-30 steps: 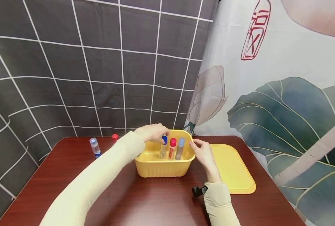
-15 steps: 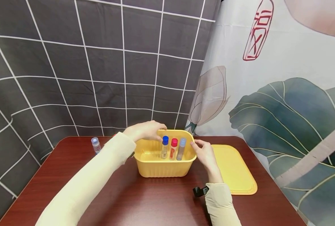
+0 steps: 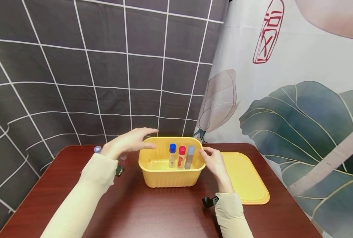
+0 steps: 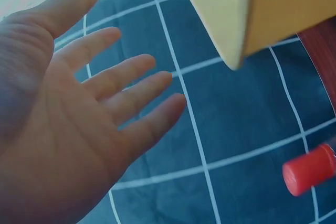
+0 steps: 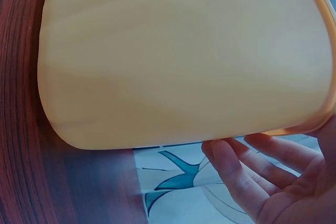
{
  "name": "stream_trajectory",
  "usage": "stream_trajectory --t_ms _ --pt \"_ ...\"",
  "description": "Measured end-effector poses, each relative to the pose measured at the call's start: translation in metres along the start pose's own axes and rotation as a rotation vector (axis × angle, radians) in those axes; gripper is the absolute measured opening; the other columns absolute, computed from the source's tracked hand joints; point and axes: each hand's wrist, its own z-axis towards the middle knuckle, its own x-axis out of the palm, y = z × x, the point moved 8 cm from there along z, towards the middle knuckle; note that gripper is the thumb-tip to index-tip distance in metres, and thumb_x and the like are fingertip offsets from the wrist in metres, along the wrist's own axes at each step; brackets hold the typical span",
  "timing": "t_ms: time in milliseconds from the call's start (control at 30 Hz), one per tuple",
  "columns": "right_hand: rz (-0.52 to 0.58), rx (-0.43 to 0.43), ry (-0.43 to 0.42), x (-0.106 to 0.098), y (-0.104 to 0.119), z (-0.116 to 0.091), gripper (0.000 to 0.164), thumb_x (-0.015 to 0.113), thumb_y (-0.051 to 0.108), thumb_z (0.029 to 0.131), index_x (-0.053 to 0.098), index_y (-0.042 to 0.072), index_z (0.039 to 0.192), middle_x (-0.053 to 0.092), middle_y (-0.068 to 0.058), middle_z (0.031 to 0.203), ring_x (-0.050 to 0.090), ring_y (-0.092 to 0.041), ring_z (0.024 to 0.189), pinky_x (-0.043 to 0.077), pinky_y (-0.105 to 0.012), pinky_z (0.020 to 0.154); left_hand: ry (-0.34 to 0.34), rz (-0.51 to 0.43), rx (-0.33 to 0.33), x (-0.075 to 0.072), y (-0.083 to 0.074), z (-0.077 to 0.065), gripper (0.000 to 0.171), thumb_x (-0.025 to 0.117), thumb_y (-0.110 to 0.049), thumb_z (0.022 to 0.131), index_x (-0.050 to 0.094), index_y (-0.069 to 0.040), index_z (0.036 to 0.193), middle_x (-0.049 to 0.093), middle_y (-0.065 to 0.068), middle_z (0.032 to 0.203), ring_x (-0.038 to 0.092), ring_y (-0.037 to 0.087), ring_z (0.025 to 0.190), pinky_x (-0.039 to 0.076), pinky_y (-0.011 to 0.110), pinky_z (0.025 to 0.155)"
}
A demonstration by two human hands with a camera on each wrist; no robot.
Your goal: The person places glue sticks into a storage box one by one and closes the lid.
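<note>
A yellow plastic bin [image 3: 170, 179] stands on the table. Inside it, three slim tubes stand upright in a row: one blue-capped tube [image 3: 172, 155], one red-capped tube [image 3: 181, 158] and one light-blue-capped tube [image 3: 189, 158]. My left hand [image 3: 129, 143] hovers at the bin's left end, fingers spread and holding nothing; its bare palm faces the left wrist view. My right hand [image 3: 216, 164] holds the bin's right end, thumb at the rim and fingertips [image 5: 218, 153] against the outer wall. Behind my left wrist, a clear-capped tube [image 3: 97, 149] and another tube [image 3: 123, 160] are partly hidden.
A flat yellow lid [image 3: 245, 178] lies on the table to the right of the bin. A red cap [image 4: 310, 169] shows at the right of the left wrist view. Behind the dark red table [image 3: 164, 211] hang a grey grid cloth and a leaf-patterned cloth.
My left hand has let go of the blue-capped tube and moved left out of the bin, its fingers spreading. The tube stays standing inside. My right hand has kept its place.
</note>
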Motion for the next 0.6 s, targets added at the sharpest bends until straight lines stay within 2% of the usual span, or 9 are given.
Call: stream_trajectory --t_ms 200,400,600 --pt "0.001 0.001 0.000 -0.002 0.000 -0.001 0.035 0.063 0.024 0.096 0.067 -0.002 0.120 0.067 -0.018 0.116 0.065 -0.029 0.099 0.053 -0.044 0.087 -0.103 -0.051 -0.019 -0.005 0.019 -0.026 0.066 0.072 -0.033 0.089 0.047 -0.006 0.144 0.047 0.017 0.144 0.040 0.036 0.135 0.031 0.053 0.109" --pt "0.005 -0.008 -0.014 -0.004 0.001 -0.001 0.033 0.063 0.022 0.096 0.067 -0.002 0.119 0.067 -0.019 0.113 0.066 -0.031 0.097 0.054 -0.043 0.085 -0.231 -0.042 -0.012 -0.010 0.037 -0.049 0.065 0.072 -0.034 0.089 0.049 -0.005 0.141 0.048 0.021 0.142 0.043 0.038 0.131 0.033 0.054 0.107" --pt "0.032 -0.007 -0.002 -0.002 -0.001 -0.001 0.034 0.063 0.021 0.096 0.066 -0.003 0.120 0.067 -0.019 0.114 0.065 -0.036 0.099 0.055 -0.043 0.084 -0.276 -0.072 -0.105 -0.009 0.065 -0.072 0.066 0.071 -0.039 0.089 0.049 -0.007 0.142 0.040 0.026 0.146 0.035 0.044 0.135 0.029 0.061 0.106"
